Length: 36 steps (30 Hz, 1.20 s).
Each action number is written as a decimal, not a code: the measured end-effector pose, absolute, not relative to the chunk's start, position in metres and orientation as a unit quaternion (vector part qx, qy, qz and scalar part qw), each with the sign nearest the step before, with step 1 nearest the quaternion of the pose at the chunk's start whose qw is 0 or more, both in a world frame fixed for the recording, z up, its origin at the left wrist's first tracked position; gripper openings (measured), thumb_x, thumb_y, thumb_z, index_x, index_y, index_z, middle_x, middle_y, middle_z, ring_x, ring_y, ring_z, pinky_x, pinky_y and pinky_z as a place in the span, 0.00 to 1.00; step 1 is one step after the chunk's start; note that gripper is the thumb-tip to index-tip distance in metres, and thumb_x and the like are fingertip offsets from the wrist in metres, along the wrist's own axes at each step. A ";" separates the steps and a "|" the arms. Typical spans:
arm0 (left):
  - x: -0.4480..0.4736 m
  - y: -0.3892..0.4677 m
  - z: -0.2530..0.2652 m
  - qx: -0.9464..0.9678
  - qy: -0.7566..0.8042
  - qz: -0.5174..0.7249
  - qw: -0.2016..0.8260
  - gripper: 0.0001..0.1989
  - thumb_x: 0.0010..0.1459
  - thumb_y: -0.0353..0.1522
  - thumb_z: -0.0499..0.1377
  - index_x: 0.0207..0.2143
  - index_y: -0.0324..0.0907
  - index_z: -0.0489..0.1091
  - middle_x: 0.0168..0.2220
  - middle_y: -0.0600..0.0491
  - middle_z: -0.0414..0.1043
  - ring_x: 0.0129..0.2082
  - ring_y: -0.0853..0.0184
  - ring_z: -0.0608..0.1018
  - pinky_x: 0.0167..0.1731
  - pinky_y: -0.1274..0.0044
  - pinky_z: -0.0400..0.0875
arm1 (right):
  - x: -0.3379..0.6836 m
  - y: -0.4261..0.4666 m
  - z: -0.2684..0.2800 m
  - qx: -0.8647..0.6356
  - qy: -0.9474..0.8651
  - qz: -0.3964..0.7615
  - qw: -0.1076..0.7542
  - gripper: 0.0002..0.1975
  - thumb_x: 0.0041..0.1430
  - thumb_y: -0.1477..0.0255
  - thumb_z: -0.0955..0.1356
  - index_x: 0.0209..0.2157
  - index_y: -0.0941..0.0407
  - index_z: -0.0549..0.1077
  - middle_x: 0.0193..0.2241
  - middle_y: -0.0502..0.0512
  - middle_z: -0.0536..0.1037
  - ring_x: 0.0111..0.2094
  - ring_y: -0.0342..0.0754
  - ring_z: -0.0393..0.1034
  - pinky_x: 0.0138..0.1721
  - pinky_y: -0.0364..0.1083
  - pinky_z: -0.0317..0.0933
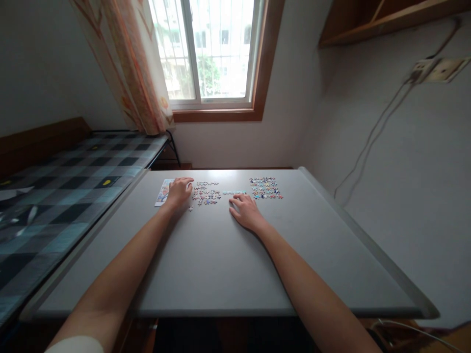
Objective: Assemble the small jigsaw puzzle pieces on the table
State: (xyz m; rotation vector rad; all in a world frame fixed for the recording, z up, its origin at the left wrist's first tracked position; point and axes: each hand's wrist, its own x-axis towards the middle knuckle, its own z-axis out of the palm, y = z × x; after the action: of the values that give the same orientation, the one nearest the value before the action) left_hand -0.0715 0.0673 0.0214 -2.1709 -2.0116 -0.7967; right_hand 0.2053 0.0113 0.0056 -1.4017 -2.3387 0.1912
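Note:
My left hand (pixel 179 192) hovers over or rests on the right side of a picture card (pixel 162 194), hiding part of it. Its thumb and forefinger are apart, pointing at a group of loose jigsaw pieces (pixel 206 196); nothing shows between them. A single jigsaw piece (pixel 190 209) lies just to the right of that wrist. My right hand (pixel 246 211) lies palm down on the table with fingers stretched out, their tips close to a short joined strip of pale blue-green jigsaw pieces (pixel 234 192). Right of it is another group of jigsaw pieces (pixel 265 188).
The grey-white table (pixel 213 264) has raised side edges. At left stands a bed with a checked cover (pixel 121 166). A window (pixel 206 54) and curtain (pixel 128 63) are ahead. A cable (pixel 371 132) hangs from a socket on the right wall.

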 end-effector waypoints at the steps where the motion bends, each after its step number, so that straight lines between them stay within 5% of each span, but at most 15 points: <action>1: -0.072 0.071 0.019 -0.710 -0.654 -0.259 0.035 0.15 0.57 0.30 0.51 0.43 0.43 0.74 0.47 0.50 0.74 0.51 0.58 0.70 0.50 0.65 0.61 | 0.205 0.011 0.006 -0.503 -0.837 0.070 0.204 0.17 0.60 0.65 0.63 0.50 0.53 0.70 0.52 0.58 0.67 0.53 0.53 0.56 0.54 0.53 0.51; 12: -0.074 0.083 0.009 -0.761 -0.570 -0.299 0.082 0.17 0.57 0.28 0.49 0.43 0.49 0.73 0.46 0.53 0.75 0.54 0.60 0.67 0.53 0.63 0.49 | 0.205 0.012 0.002 -0.507 -0.831 0.071 0.218 0.17 0.60 0.65 0.63 0.50 0.52 0.70 0.51 0.57 0.68 0.52 0.53 0.57 0.53 0.52 0.52; 36: -0.074 0.072 0.002 -0.769 -0.599 -0.223 0.008 0.20 0.63 0.39 0.42 0.46 0.52 0.72 0.51 0.55 0.72 0.55 0.59 0.64 0.53 0.62 0.46 | 0.204 0.010 0.005 -0.516 -0.828 0.076 0.206 0.17 0.60 0.65 0.62 0.50 0.51 0.70 0.52 0.58 0.67 0.52 0.53 0.56 0.53 0.52 0.51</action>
State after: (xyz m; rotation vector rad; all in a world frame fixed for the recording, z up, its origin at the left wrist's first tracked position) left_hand -0.0742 0.0717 0.0023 -2.4046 -1.8704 -0.6955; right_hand 0.2039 0.0100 0.0048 -1.4382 -2.3060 0.2118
